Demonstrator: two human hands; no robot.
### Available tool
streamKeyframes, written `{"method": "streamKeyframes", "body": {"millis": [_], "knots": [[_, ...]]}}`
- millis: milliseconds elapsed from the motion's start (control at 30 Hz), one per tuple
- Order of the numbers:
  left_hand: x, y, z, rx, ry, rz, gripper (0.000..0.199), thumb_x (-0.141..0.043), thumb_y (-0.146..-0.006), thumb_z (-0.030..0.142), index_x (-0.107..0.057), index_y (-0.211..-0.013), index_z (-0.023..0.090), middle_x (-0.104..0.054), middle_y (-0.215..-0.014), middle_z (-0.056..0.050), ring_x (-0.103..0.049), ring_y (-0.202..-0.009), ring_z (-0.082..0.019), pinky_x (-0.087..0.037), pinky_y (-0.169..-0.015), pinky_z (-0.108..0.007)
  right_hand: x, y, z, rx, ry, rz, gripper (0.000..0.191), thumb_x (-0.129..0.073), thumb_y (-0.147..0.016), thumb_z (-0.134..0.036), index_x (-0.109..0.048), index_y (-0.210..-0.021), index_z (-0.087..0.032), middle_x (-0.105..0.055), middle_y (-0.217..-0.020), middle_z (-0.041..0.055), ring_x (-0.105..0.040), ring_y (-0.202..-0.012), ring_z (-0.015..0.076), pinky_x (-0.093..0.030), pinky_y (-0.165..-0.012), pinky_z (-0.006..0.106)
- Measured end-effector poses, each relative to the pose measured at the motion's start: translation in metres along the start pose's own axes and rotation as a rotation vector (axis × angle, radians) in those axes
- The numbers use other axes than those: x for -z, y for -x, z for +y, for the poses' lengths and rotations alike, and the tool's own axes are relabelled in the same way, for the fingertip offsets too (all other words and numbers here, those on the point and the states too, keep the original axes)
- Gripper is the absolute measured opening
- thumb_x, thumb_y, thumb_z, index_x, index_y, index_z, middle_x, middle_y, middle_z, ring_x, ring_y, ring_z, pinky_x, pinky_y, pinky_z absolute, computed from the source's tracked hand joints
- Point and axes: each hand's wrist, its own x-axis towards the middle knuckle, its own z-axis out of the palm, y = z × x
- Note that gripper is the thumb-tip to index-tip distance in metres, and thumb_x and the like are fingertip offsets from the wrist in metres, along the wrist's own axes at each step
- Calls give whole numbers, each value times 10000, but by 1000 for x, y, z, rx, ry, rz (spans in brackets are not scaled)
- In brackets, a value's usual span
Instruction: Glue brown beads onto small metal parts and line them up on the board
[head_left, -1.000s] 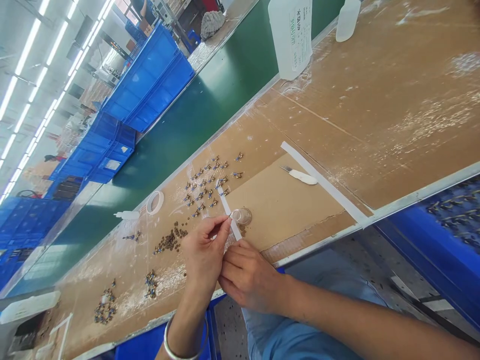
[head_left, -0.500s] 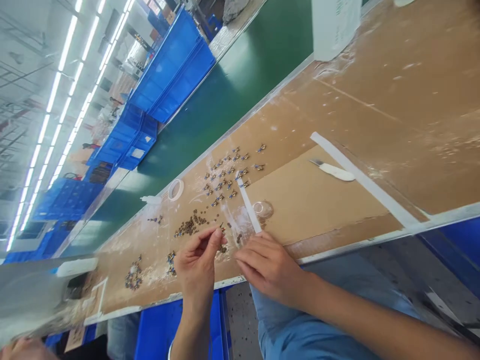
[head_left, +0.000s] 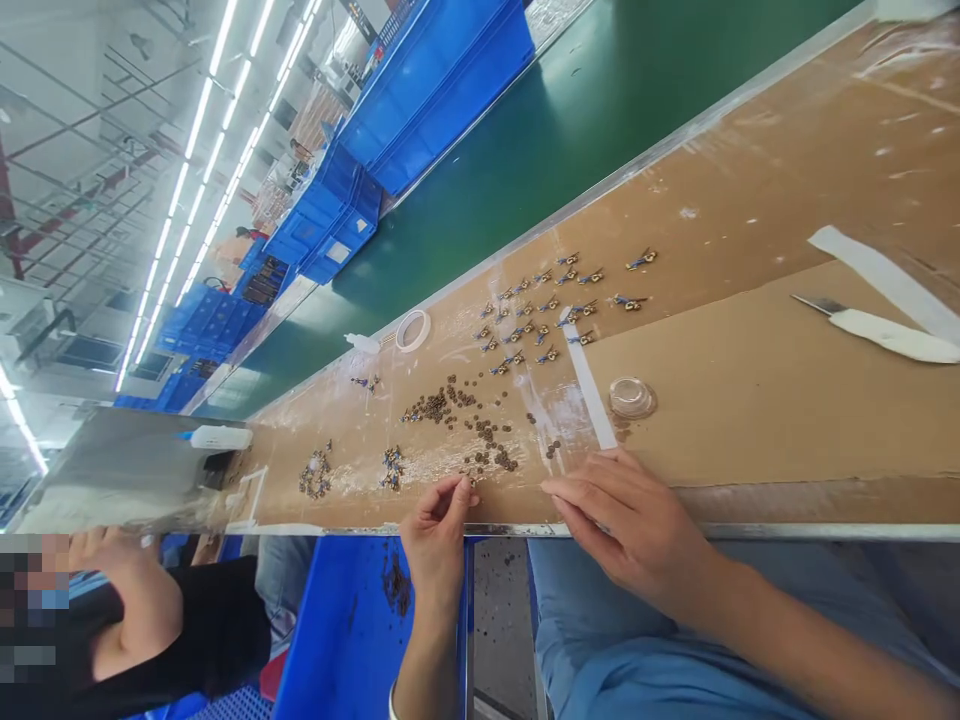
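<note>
My left hand (head_left: 439,530) is at the table's front edge, thumb and forefinger pinched; whatever lies between them is too small to make out. To its right, my right hand (head_left: 637,520) hovers at the edge with fingers pressed together, and its fingertips show no clear object. Small dark brown discs (head_left: 491,440) lie scattered just beyond my left hand, with a denser pile (head_left: 435,405) further back. Several small blue and gold pieces (head_left: 525,333) stand in loose rows behind. More such pieces form a cluster (head_left: 391,467) and a ring (head_left: 315,474) at the left.
A clear round dish (head_left: 631,398) sits beside a white strip (head_left: 589,380). On the right lies a white-handled blade (head_left: 892,334). A tape roll (head_left: 412,331) and small bottle (head_left: 362,343) are at the back. Another person's arm (head_left: 139,590) is at left; blue crates (head_left: 442,90) stand beyond.
The view has shifted, so the table items appear further right and another person's arm shows at left. My hands are slightly further apart, and my left hand is nearer the table edge.
</note>
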Motion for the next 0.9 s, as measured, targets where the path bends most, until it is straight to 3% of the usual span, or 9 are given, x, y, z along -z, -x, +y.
{"method": "streamKeyframes", "body": {"millis": [333,667,900], "knots": [[-1,-8,-2,2,15,-1,239,-803,-685,378,-768,-802,172,-751,-691,-13,-701,-619,-153,-560,-645,-254,-1,1,0,24,28,-54,134,-514,-973,-105,-602,-1053,-169,-690,-869,35,-612,-800,149,-429,-772,320],[-17,-6,0,-34,145,73,221,-786,-714,359,-748,-821,169,-770,-741,-21,-752,-733,-184,-593,-754,-287,-3,2,0,47,30,-88,154,-559,-930,-57,-617,-1053,-130,-678,-873,55,-617,-811,171,-437,-780,342],[-20,-5,2,-13,142,36,220,-790,-711,348,-742,-821,163,-775,-751,-27,-754,-743,-185,-598,-775,-301,-3,1,1,54,46,-76,141,-549,-941,-70,-609,-1049,-136,-685,-885,56,-622,-820,172,-442,-787,342]]}}
